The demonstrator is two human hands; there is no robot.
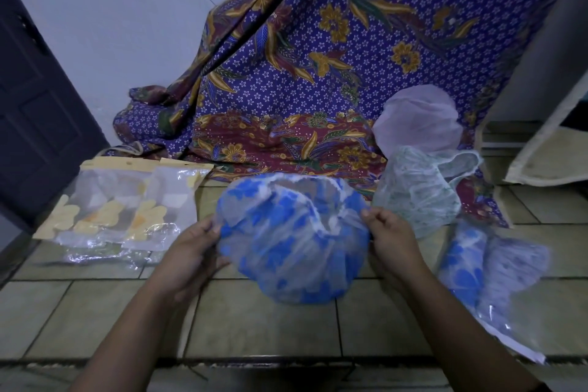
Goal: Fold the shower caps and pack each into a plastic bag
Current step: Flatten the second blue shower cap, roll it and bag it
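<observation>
Head view: your left hand (pixel 194 242) and right hand (pixel 389 239) pinch opposite edges of the blue shower cap (pixel 292 239), held over the tiled floor (pixel 95 312). Plastic bags (pixel 127 200) lie left, more caps (pixel 420 181) right.

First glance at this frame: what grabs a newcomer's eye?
The blue cap at centre, held up by its rim between the left hand and right hand. Behind it a big purple batik cloth drapes down onto the tiled floor. Clear bags with yellow headers lie at the left, and more caps sit at the right.
</observation>
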